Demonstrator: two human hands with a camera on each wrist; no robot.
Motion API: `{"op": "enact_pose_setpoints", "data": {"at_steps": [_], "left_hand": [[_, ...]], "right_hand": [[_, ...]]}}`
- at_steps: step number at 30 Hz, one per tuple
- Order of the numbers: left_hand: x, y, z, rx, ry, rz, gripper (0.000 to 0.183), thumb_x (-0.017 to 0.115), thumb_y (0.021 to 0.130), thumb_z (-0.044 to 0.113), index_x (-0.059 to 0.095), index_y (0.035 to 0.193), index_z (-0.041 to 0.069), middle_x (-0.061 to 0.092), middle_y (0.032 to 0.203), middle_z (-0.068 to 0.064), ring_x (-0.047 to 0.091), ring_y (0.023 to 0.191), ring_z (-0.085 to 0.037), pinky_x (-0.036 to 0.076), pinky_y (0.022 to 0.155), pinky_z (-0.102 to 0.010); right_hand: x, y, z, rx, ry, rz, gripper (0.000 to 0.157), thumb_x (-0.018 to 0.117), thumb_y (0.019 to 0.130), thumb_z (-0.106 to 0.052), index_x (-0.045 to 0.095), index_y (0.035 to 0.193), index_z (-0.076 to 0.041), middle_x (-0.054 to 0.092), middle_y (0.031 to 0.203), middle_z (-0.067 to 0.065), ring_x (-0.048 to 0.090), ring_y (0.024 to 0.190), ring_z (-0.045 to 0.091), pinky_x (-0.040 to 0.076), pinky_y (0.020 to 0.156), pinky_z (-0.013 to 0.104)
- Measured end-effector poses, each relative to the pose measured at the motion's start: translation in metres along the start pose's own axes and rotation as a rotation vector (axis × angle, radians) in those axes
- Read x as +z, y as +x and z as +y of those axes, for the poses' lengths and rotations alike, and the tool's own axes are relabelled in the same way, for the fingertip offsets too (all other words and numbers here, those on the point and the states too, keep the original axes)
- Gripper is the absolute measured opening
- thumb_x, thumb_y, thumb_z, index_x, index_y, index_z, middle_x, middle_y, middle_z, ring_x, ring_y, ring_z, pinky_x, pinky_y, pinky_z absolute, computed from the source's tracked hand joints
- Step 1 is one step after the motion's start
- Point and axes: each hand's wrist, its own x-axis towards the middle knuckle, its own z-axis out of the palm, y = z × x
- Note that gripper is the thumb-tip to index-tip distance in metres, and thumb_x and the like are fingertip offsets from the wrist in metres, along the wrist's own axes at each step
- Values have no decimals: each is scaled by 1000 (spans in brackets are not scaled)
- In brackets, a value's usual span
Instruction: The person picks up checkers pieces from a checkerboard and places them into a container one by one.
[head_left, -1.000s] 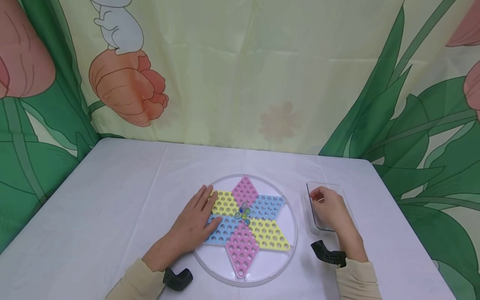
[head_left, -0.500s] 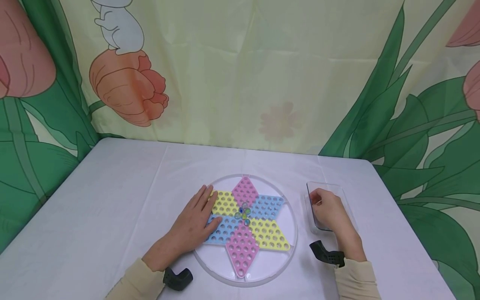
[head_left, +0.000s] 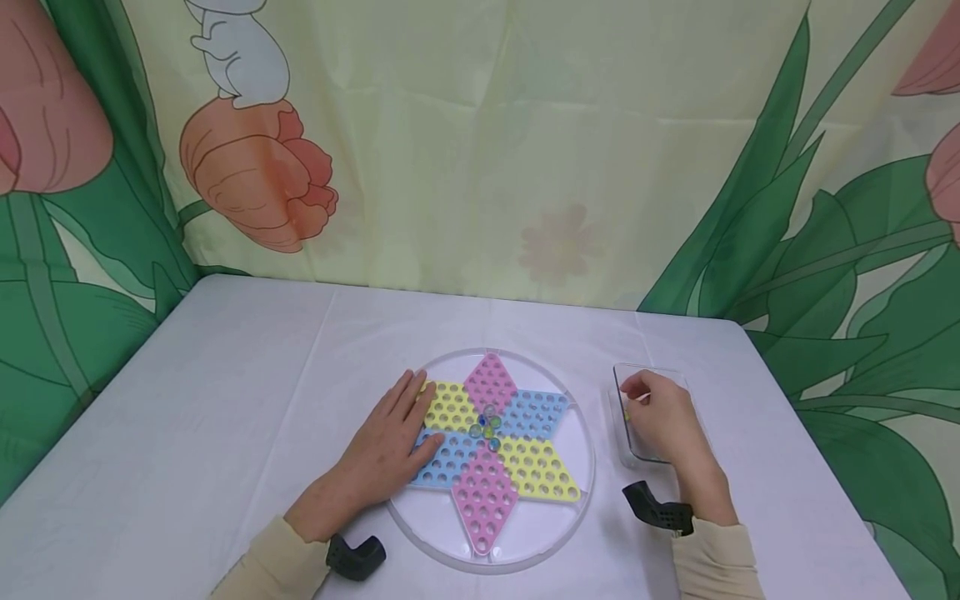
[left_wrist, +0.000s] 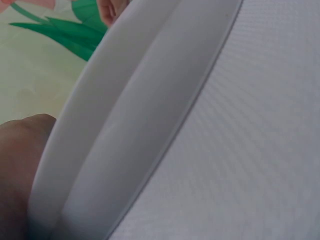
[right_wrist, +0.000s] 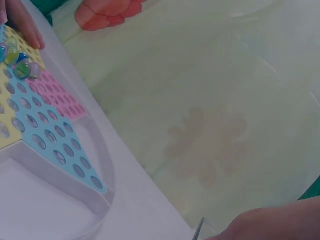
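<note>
A round Chinese checkers board (head_left: pixel 551 529) has a star of pink, yellow and blue sections with holes. Several glass marbles (head_left: pixel 487 432) sit clustered at its centre, seen also as marbles (right_wrist: pixel 22 69) in the right wrist view. My left hand (head_left: pixel 386 450) rests flat on the board's left side, fingers straight. My right hand (head_left: pixel 663 421) reaches into a clear plastic box (head_left: pixel 678 375) right of the board, thumb and fingers bent together. A small yellow-green marble (head_left: pixel 627 415) shows at its fingertips, mostly hidden. The left wrist view shows mainly the board's rim (left_wrist: pixel 150 110).
A white cloth covers the table (head_left: pixel 262 367). Behind it hangs a pale curtain (head_left: pixel 450 167) printed with tulips and leaves. Black wrist mounts (head_left: pixel 656 507) stick out from both wrists, the right one close to the box's near edge.
The right hand shifts slightly inside the box, and a yellow-green spot now shows at its fingertips. The left hand, board and central marbles stay where they were.
</note>
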Motion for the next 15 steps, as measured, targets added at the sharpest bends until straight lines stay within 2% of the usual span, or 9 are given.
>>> {"op": "enact_pose_setpoints", "data": {"at_steps": [6,11,15], "left_hand": [[0,1,0,0,4,-2,73,57,96,41,36,151,-1,26,162,-19,19,153,-37,25,121,-53],[1,1,0,-1,5,0,73,58,95,41,37,151,-1,27,162,-19,19,153,-37,25,121,-53],[2,1,-1,-1,4,1,73,58,95,41,37,151,-1,27,162,-19,19,153,-37,26,121,-53]], "right_hand": [[-7,-2,-8,11,43,84,24,50,96,-7,64,114,-2,63,110,20,56,97,31,57,78,43],[-10,-5,-14,-59,74,173,20,53,95,-6,65,110,-2,65,109,20,57,99,32,57,78,43],[-10,-7,-17,-104,105,202,20,53,95,-6,66,109,-2,66,109,19,58,100,31,56,82,45]]}}
